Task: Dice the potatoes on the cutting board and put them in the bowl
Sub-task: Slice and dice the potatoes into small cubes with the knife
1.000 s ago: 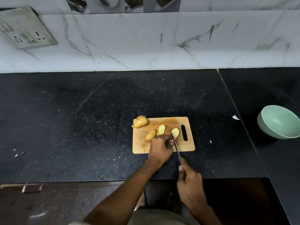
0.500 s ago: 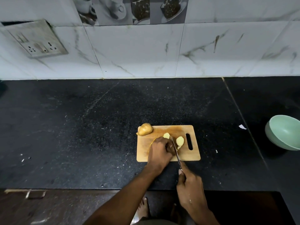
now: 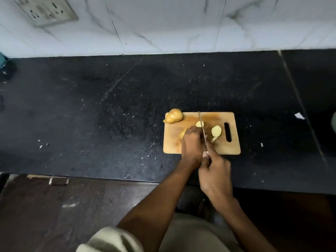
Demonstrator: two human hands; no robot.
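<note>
Left hand (image 3: 191, 144) pins potato (image 3: 182, 133); right hand (image 3: 215, 174) grips knife (image 3: 202, 128).

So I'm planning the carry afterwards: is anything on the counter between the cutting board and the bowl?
Nothing blocks it: between the cutting board and the bowl lies bare counter with only a small white scrap.

The left hand (image 3: 191, 143) is seen knuckles-up, its fingers curled down and pressed onto a pale yellow potato piece (image 3: 182, 133) that is mostly hidden beneath it. The right hand (image 3: 215, 172) is positioned just behind and to the right of the left, fingers wrapped round the handle of a thin steel-bladed knife (image 3: 202, 128). Both forearms are extended forward, bare, converging toward the hands.
</note>
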